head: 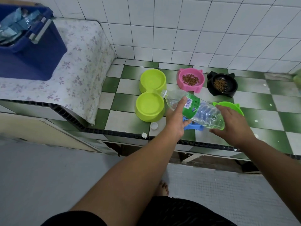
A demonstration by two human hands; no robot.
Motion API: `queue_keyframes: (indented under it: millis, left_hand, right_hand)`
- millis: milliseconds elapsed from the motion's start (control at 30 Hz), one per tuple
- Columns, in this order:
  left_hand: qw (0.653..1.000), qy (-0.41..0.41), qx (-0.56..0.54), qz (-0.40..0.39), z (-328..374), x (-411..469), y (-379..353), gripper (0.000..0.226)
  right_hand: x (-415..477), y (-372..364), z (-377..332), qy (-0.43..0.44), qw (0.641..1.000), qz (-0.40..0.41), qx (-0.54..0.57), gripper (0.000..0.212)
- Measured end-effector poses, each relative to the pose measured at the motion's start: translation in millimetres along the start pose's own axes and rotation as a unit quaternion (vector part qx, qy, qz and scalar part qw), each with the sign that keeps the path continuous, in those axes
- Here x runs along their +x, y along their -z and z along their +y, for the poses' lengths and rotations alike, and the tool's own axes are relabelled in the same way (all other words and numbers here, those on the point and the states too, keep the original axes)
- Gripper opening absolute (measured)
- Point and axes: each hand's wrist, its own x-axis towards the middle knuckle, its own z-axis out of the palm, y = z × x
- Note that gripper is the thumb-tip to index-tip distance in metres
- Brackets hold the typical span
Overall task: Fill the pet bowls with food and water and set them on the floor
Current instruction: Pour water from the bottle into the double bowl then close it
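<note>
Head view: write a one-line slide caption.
Left hand and right hand tilt water bottle toward lime double bowl; pink bowl, black bowl hold kibble.

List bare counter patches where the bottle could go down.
Widest: tiles right of the black bowl and green bowl. Narrower: strip between the double bowl and the floral cloth. Crowded: under the bottle, around the blue bowl and cap.

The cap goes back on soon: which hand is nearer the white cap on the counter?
Left. The left hand grips the water bottle just right of the cap; the right hand holds its base, farther right.
</note>
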Motion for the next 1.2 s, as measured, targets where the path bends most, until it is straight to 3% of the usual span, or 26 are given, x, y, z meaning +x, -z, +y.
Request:
queue_keyframes:
  millis: [467,1200]
  left_hand:
    - [0.999,0.032,0.007,-0.020,-5,8,6,0.050]
    - [0.999,0.033,-0.010,-0.010,3,7,10,0.056]
  right_hand:
    - [-3,7,4,0.012,0.999,0.006,-0.039,0.099]
    - [6,18,-2,0.033,0.997,0.000,-0.072,0.099]
